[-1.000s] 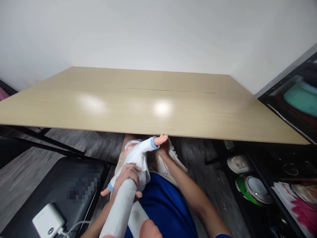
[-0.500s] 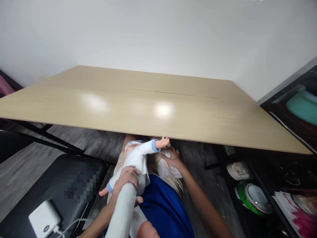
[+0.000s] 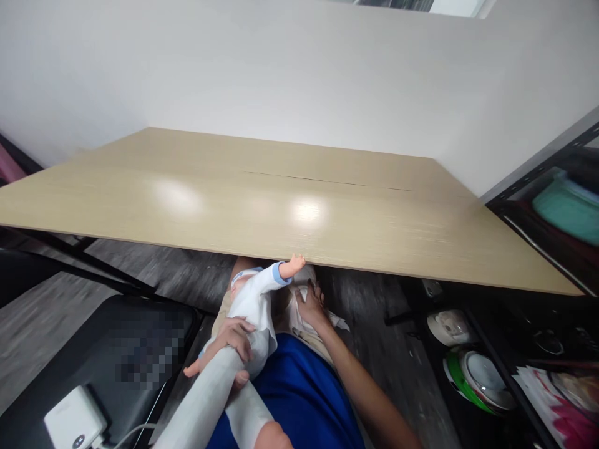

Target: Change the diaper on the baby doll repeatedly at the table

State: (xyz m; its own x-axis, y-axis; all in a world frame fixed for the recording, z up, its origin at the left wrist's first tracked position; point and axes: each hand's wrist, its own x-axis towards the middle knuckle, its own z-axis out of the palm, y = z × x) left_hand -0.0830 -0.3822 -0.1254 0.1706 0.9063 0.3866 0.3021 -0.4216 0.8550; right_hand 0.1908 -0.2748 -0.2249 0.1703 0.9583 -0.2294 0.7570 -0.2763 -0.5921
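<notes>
Two hands are in view, both belonging to one seated person in one blue shirt (image 3: pixel 304 390). The left hand (image 3: pixel 234 340) is closed around one doll (image 3: pixel 250 308), gripping it near the top of the legs. The right hand (image 3: pixel 312 308) lies with fingers extended on one white cloth (image 3: pixel 296 317) over the right thigh; whether it grips the fabric cannot be told.

The doll lies on the person's lap, toward the left thigh, its head near the front edge of one wood-toned table (image 3: pixel 234 212) and its legs toward the wearer. Two doll arms and two white-clad legs were counted. The one cap (image 3: pixel 244 275) bears blue lettering, too small to read.

At the left, one black seat (image 3: pixel 93 337) carries one white power bank (image 3: pixel 75 419) with one white cable (image 3: pixel 135 429) attached. The power bank's front shows one small round dark mark, its detail illegible. One patch of the seat is pixelated.

At the right, shelving holds one teal container (image 3: pixel 568 206), one green-rimmed item (image 3: pixel 460 380) and a stack of papers (image 3: pixel 531 390), count indeterminable; any print there is unreadable.
</notes>
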